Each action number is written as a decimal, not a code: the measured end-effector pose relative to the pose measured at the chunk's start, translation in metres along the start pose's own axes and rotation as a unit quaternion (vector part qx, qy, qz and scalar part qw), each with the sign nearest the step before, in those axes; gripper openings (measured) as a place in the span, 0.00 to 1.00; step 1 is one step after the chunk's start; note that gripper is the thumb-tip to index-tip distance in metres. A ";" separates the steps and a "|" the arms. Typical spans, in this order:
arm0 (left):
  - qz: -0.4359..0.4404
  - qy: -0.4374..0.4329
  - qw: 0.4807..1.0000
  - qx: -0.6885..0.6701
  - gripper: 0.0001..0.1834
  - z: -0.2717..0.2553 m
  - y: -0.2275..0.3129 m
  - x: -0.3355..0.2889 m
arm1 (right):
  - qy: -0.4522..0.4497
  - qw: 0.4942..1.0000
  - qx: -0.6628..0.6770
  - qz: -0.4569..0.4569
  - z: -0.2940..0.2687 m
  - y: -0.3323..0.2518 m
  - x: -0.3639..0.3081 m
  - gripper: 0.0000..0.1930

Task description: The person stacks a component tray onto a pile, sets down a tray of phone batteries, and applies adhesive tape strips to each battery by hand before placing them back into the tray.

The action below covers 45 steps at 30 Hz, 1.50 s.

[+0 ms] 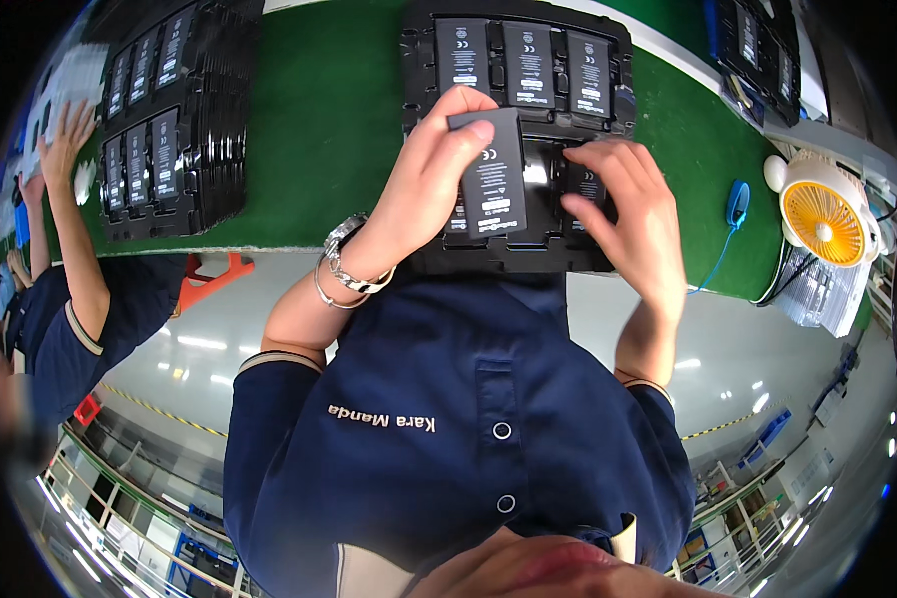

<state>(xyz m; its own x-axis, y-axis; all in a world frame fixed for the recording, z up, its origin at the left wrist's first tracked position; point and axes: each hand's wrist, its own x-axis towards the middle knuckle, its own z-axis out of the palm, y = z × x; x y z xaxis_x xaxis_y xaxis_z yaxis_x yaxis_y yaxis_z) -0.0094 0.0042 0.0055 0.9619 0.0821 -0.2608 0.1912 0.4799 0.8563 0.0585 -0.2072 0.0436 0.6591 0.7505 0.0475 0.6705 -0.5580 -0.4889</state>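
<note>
Pinching dark battery (496, 187) by far end — left hand (427, 177), above black tray (508, 259). Right hand (630, 199) curved, thumb and fingers parted over near-row right battery (588, 181) — cannot tell if gripping. Far row holds three batteries (529, 66).

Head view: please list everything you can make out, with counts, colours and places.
table: one, green, across the upper view
front tray: at least one, black, at the table's near edge
seated packs: at least four, dark grey, in the front tray
held pack: one, dark grey, over the front tray
tray stack: one, black, left, six dark packs showing
upper-right tray: at least one, black, holding packs
fan: one, white and orange, right
corded loop: one, blue, beside fan
co-worker: at least one, navy clothing, far left
Distant items: too small to count
shirt: one, navy, on the person
left hand: one, bare, gripping held pack
right hand: one, bare, front tray's right side
</note>
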 end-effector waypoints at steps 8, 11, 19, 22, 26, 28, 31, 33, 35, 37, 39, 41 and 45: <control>0.195 -0.035 0.814 0.545 0.11 0.018 -0.005 0.011 | -0.035 0.983 -0.150 -0.102 -0.013 0.016 -0.016 0.28; 0.306 0.001 0.715 0.628 0.12 0.020 -0.008 0.012 | 0.096 0.975 -0.094 -0.176 -0.019 0.027 -0.013 0.15; -0.106 -0.105 0.988 -0.032 0.29 0.018 0.012 0.000 | 0.302 0.918 -0.122 -0.226 0.013 -0.026 0.008 0.16; -0.037 0.001 0.993 -0.113 0.14 0.014 0.006 0.009 | 0.216 0.955 0.040 -0.197 0.020 -0.037 0.013 0.18; 0.001 0.045 0.991 -0.123 0.09 0.014 0.013 0.004 | 0.182 0.917 0.348 0.062 0.031 -0.047 0.009 0.14; 0.059 0.046 0.995 -0.070 0.08 0.011 0.011 0.005 | 0.175 0.932 0.316 0.036 0.036 -0.049 0.012 0.13; 0.071 0.053 0.994 -0.063 0.08 0.013 0.010 0.005 | 0.204 0.946 0.251 0.000 0.041 -0.056 0.015 0.12; 0.079 0.057 0.995 -0.035 0.08 0.010 0.006 0.005 | 0.221 0.950 0.222 -0.010 0.046 -0.055 0.017 0.12; 0.087 0.059 0.994 -0.007 0.08 0.010 0.005 0.004 | 0.254 0.954 0.158 -0.033 0.048 -0.055 0.017 0.11; 0.108 0.067 0.992 0.009 0.09 0.013 0.004 0.004 | 0.267 0.953 0.135 -0.049 0.047 -0.054 0.018 0.11; 0.112 0.069 0.991 0.014 0.09 0.015 0.005 0.002 | 0.280 0.951 0.112 -0.064 0.046 -0.054 0.021 0.11; 0.114 0.073 0.991 0.019 0.10 0.014 0.005 0.002 | 0.303 0.948 0.037 -0.093 0.046 -0.054 0.025 0.10; 0.143 0.068 0.984 0.080 0.09 0.007 0.001 0.004 | 0.299 0.942 -0.097 -0.115 0.046 -0.057 0.028 0.08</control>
<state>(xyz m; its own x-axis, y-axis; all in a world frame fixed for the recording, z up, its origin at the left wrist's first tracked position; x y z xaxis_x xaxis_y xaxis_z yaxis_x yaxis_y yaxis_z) -0.0036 -0.0008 0.0087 0.9478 0.3153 -0.0469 -0.0449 0.2779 0.9596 0.0231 -0.1385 0.0324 0.5239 0.5577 0.6438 0.8303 -0.5031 -0.2398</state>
